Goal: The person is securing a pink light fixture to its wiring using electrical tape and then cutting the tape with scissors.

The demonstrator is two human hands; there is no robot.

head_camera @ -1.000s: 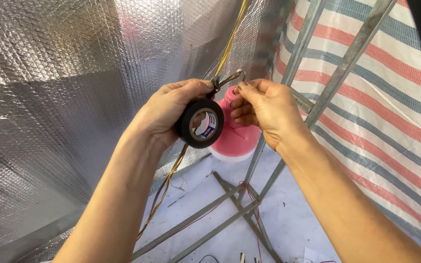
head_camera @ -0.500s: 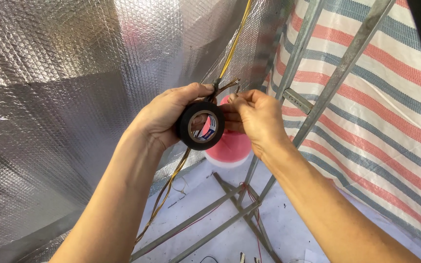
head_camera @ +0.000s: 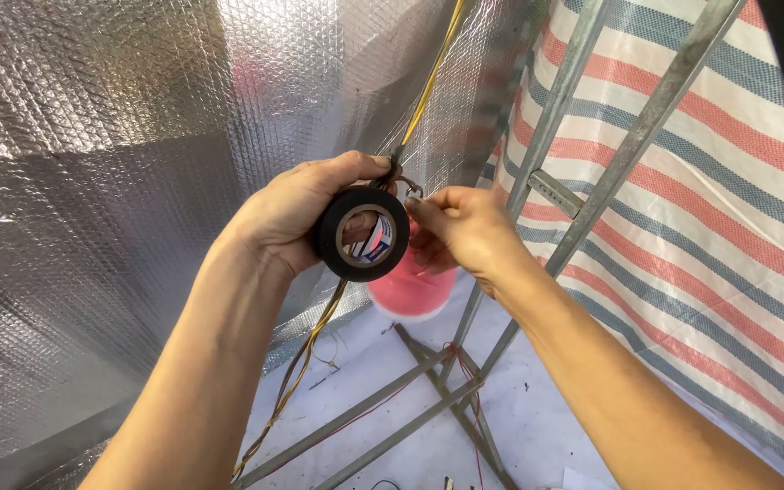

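My left hand (head_camera: 297,218) grips a roll of black electrical tape (head_camera: 362,233) and pinches a thin yellow wire (head_camera: 430,77) that runs up out of view and hangs down past the wrist. Beside the roll, my right hand (head_camera: 466,231) holds the bare twisted wire ends (head_camera: 410,188) between fingertips. Both hands meet in mid-air at the centre of the view.
Silver bubble-foil sheeting (head_camera: 102,181) covers the left and back. A red, white and blue striped tarp (head_camera: 710,200) hangs at right behind grey metal frame bars (head_camera: 555,100). A pink bucket (head_camera: 410,295) stands below the hands on a white floor with crossed metal bars (head_camera: 437,399).
Both hands with the tape roll drifted slightly left and down in the view. The right hand's fingers closed in on the wire ends next to the roll.
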